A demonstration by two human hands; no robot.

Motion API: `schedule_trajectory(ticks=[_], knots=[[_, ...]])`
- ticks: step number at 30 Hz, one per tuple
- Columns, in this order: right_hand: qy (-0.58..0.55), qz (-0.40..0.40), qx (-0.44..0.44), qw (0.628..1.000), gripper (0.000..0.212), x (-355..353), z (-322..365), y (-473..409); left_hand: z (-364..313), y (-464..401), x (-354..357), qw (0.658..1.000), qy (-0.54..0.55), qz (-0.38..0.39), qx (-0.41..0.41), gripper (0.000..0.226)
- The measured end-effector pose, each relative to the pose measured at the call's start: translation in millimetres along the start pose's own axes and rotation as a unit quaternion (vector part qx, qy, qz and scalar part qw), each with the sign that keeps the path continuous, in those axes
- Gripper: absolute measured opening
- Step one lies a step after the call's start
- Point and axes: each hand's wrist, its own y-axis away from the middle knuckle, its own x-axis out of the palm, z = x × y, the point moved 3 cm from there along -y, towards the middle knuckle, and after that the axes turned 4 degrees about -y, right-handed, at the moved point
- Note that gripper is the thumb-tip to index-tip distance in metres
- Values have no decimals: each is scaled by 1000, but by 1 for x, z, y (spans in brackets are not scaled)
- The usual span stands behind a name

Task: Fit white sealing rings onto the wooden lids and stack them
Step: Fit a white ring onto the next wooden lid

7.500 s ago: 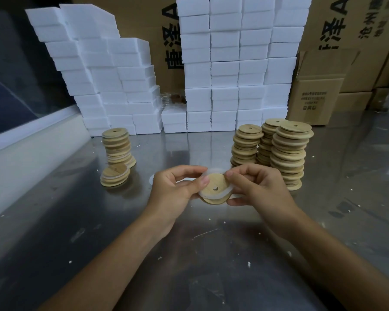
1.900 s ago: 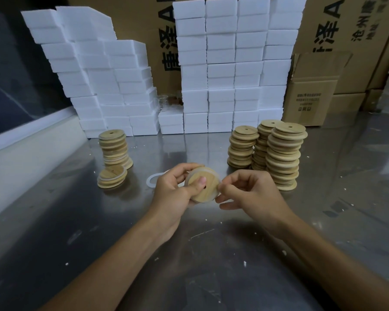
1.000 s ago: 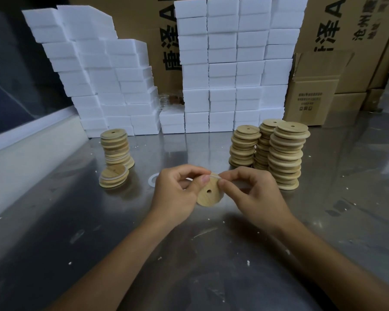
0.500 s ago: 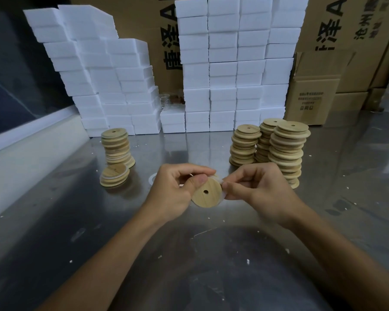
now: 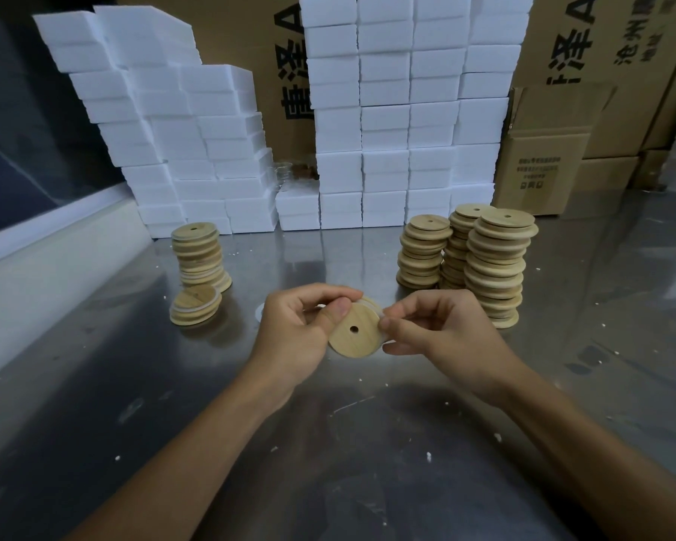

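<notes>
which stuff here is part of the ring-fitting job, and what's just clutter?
Job:
- left hand and right hand, both gripping the held lid
- white ring on that lid
- bare lid stacks
- ringed lid stacks

Lying about:
- white foam blocks
- cardboard boxes
- steel table

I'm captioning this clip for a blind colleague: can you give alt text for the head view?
Two hands, the left hand and right hand, hold a round wooden lid with a centre hole above a steel table, the right pinching a white sealing ring at its edge. Stacks of lids stand left and right.
</notes>
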Motion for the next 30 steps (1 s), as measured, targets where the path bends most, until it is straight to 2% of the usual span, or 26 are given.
schedule_trajectory(ticks=[10,22,30], knots=[[-35,43,29,998,10,-5,9,1,0,1,2,996,60,8,-59,32],[-18,12,38,999,12,-2,5,1,9,2,5,989,106,-17,-101,23],[-28,17,51,998,14,0,7,3,9,3,7,986,113,-51,-110,26]])
